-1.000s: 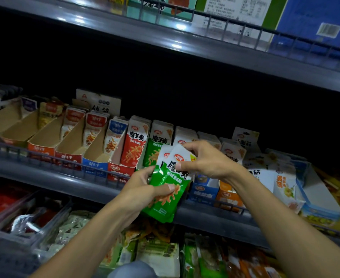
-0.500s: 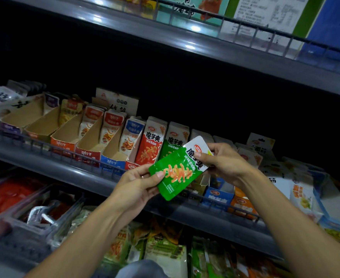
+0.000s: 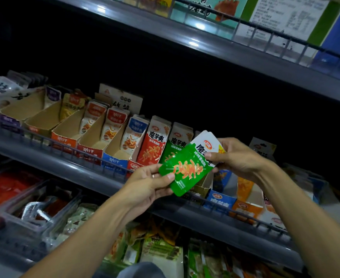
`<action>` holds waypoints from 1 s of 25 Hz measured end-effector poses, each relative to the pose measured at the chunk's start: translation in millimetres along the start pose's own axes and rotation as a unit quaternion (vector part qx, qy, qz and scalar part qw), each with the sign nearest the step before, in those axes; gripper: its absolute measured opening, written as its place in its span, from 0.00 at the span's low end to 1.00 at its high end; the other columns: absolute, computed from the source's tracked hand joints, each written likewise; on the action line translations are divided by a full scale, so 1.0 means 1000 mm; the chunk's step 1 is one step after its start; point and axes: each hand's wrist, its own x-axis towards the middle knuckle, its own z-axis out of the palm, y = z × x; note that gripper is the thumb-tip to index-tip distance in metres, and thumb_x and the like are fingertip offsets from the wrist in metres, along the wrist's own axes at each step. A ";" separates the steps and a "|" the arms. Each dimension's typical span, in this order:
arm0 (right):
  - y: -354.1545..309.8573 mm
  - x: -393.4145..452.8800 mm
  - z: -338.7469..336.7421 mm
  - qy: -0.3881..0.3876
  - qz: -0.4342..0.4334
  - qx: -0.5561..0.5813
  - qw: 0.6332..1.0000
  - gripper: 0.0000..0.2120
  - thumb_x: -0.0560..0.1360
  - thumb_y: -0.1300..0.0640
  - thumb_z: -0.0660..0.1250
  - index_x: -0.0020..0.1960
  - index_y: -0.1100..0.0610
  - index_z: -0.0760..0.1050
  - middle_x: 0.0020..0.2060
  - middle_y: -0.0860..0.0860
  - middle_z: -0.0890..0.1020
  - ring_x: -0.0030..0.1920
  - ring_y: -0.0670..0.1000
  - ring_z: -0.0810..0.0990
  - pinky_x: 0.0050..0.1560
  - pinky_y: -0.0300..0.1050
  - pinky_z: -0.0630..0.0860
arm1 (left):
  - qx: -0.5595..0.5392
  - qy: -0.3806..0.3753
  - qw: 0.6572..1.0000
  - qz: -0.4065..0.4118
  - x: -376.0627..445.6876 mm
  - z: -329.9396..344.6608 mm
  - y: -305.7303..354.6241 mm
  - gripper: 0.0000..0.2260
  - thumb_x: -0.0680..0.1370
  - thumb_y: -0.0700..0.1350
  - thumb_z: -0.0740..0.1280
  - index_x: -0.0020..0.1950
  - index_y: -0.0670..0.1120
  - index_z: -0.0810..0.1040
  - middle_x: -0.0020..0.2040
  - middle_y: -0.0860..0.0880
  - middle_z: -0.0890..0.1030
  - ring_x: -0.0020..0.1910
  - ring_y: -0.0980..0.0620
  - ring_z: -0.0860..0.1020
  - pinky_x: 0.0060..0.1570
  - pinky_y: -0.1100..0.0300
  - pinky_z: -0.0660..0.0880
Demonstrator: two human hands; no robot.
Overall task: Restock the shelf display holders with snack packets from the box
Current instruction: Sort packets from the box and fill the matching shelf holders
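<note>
Head view: left hand (image 3: 147,182) and right hand (image 3: 238,157) both pinch the green packet (image 3: 185,169), fingers curled, angling it toward the green holder (image 3: 178,145).

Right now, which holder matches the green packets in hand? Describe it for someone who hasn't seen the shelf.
Middle shelf, behind its wire rail. In the row of holders, find the green one, just above the left hand. It's the only green front, with a red holder on its left.

Shop aisle, tiered metal shelves (image 3: 68,165) with wire rails, cardboard display holders (image 3: 88,137) of snack packets (image 3: 153,145)
</note>
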 end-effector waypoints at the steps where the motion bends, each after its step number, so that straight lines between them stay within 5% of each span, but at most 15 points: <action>1: -0.004 0.001 -0.002 0.017 -0.011 -0.024 0.999 0.05 0.77 0.63 0.67 0.53 0.60 0.76 0.44 0.51 0.84 0.42 0.45 0.83 0.37 0.38 0.79 | 0.061 0.027 0.998 0.014 0.003 0.000 0.004 0.09 0.73 0.35 0.71 0.52 0.39 0.79 0.49 0.40 0.85 0.43 0.49 0.84 0.38 0.63 0.81; 3: -0.011 0.007 -0.008 0.062 -0.029 -0.065 0.996 0.07 0.78 0.63 0.66 0.56 0.62 0.75 0.48 0.56 0.83 0.46 0.52 0.83 0.40 0.44 0.82 | 0.270 0.121 0.951 0.088 0.011 -0.005 0.013 0.06 0.74 0.41 0.73 0.49 0.42 0.79 0.45 0.44 0.83 0.41 0.52 0.83 0.39 0.64 0.79; 6: -0.017 0.025 -0.013 0.108 -0.041 -0.132 0.984 0.13 0.78 0.62 0.66 0.62 0.60 0.72 0.49 0.64 0.82 0.47 0.62 0.83 0.45 0.62 0.81 | 0.562 0.148 0.791 0.194 0.023 -0.018 0.025 0.09 0.75 0.52 0.72 0.50 0.49 0.78 0.47 0.50 0.80 0.46 0.53 0.79 0.50 0.56 0.78; 9: -0.022 0.043 -0.005 0.097 -0.056 -0.205 0.972 0.18 0.78 0.61 0.66 0.67 0.56 0.70 0.49 0.58 0.81 0.43 0.57 0.82 0.37 0.45 0.82 | 0.741 0.081 0.642 0.181 0.031 -0.020 0.030 0.18 0.75 0.59 0.68 0.62 0.53 0.75 0.58 0.49 0.78 0.59 0.49 0.75 0.63 0.47 0.71; 11: -0.026 0.052 0.004 0.083 -0.055 -0.241 0.965 0.17 0.79 0.61 0.66 0.66 0.56 0.70 0.47 0.50 0.79 0.43 0.54 0.81 0.34 0.38 0.79 | 0.793 0.053 0.589 0.146 0.034 -0.019 0.032 0.20 0.76 0.61 0.66 0.64 0.54 0.73 0.62 0.48 0.76 0.63 0.48 0.73 0.65 0.46 0.66; 13: -0.028 0.060 0.008 0.073 -0.052 -0.314 0.945 0.25 0.78 0.60 0.67 0.73 0.54 0.65 0.61 0.48 0.76 0.54 0.56 0.80 0.43 0.35 0.79 | 0.795 0.032 0.592 0.126 0.034 -0.020 0.030 0.19 0.77 0.61 0.65 0.64 0.54 0.73 0.63 0.49 0.76 0.63 0.48 0.73 0.65 0.48 0.64; 15: -0.030 0.071 0.010 0.074 -0.054 -0.388 0.917 0.31 0.77 0.57 0.70 0.76 0.56 0.62 0.71 0.52 0.70 0.61 0.57 0.78 0.57 0.46 0.78 | 0.787 0.023 0.604 0.126 0.034 -0.023 0.028 0.18 0.77 0.60 0.65 0.64 0.54 0.74 0.63 0.50 0.77 0.62 0.49 0.73 0.64 0.49 0.64; 19: -0.025 0.090 0.031 0.081 -0.031 -0.446 0.891 0.28 0.72 0.52 0.75 0.68 0.60 0.72 0.65 0.56 0.77 0.55 0.55 0.80 0.57 0.53 0.77 | 0.766 0.012 0.629 0.135 0.037 -0.026 0.029 0.16 0.77 0.59 0.67 0.62 0.53 0.75 0.62 0.50 0.77 0.62 0.50 0.73 0.62 0.50 0.65; 22: -0.016 0.099 0.045 0.087 -0.041 -0.489 0.867 0.20 0.68 0.48 0.78 0.55 0.56 0.77 0.51 0.52 0.83 0.44 0.51 0.80 0.44 0.50 0.78 | 0.755 0.007 0.640 0.145 0.038 -0.031 0.028 0.15 0.77 0.58 0.67 0.61 0.54 0.76 0.63 0.51 0.76 0.62 0.50 0.72 0.63 0.50 0.65; 25: -0.013 0.100 0.046 0.092 -0.049 -0.505 0.857 0.25 0.66 0.46 0.78 0.56 0.56 0.76 0.50 0.49 0.81 0.46 0.52 0.80 0.44 0.48 0.77 | 0.750 0.006 0.642 0.156 0.039 -0.034 0.026 0.15 0.77 0.58 0.67 0.61 0.53 0.76 0.63 0.50 0.76 0.63 0.49 0.72 0.64 0.49 0.65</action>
